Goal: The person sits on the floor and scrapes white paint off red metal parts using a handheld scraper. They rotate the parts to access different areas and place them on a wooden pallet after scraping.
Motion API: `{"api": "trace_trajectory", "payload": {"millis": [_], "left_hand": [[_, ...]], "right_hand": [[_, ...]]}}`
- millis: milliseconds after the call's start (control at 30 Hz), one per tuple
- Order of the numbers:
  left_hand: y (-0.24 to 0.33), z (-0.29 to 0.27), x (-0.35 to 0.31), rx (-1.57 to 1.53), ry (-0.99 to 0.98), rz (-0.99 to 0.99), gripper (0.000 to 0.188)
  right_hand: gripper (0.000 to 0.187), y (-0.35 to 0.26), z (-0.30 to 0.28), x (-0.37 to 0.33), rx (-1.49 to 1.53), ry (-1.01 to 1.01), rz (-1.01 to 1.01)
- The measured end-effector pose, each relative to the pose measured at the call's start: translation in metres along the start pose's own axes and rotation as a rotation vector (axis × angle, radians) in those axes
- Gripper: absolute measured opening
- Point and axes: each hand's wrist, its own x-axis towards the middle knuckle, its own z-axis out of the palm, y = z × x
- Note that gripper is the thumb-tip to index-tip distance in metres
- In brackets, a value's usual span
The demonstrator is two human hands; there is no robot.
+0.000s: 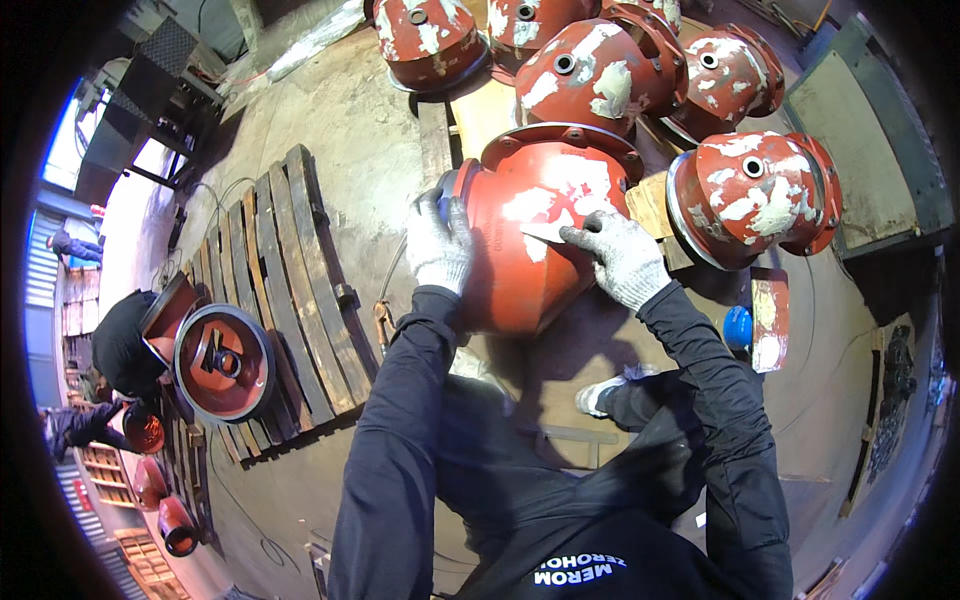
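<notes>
Wooden pallet (281, 290) lies left on floor (350, 130), its right edge apart from red housing (520, 285). Left hand (440, 245): partly curled against housing's left rim, likely steadying; fingertips partly hidden, firm grip cannot be told. Housing lies between hands; support beneath hidden. Right hand (622, 258): thumb and fingers pinch pale spreader (543, 232), blade over white patch, presumably for control. Other housings (742, 185) stand beyond, right.

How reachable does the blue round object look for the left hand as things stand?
Probably not: the red casting and right forearm lie between the left hand and the blue round object.
</notes>
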Motion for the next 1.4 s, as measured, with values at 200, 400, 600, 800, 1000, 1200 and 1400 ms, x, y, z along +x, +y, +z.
{"api": "trace_trajectory", "payload": {"millis": [200, 400, 600, 800, 1000, 1200, 1400], "left_hand": [[0.000, 0.000, 0.000, -0.017, 0.012, 0.005, 0.042], [0.003, 0.000, -0.001, 0.029, 0.009, -0.044, 0.041], [0.003, -0.001, -0.001, -0.017, 0.021, -0.012, 0.042], [0.001, 0.001, -0.001, 0.031, 0.025, -0.009, 0.042], [0.002, 0.000, 0.000, 0.018, 0.037, 0.015, 0.042], [0.000, 0.001, 0.000, 0.004, 0.032, 0.015, 0.040], [-0.004, 0.002, 0.001, 0.026, 0.015, 0.029, 0.039]], "right_hand": [[0.068, -0.006, -0.002, -0.013, -0.079, -0.078, -0.020], [0.060, -0.016, 0.003, -0.028, -0.090, -0.072, -0.057], [0.058, -0.030, 0.009, -0.052, -0.062, -0.027, -0.075], [0.070, -0.022, 0.006, -0.054, 0.038, -0.054, -0.043], [0.066, 0.001, 0.008, -0.025, -0.071, 0.051, 0.016], [0.052, 0.008, 0.014, -0.024, -0.017, 0.194, 0.237], [0.045, -0.014, 0.040, -0.052, 0.246, 0.225, 0.422]]}}
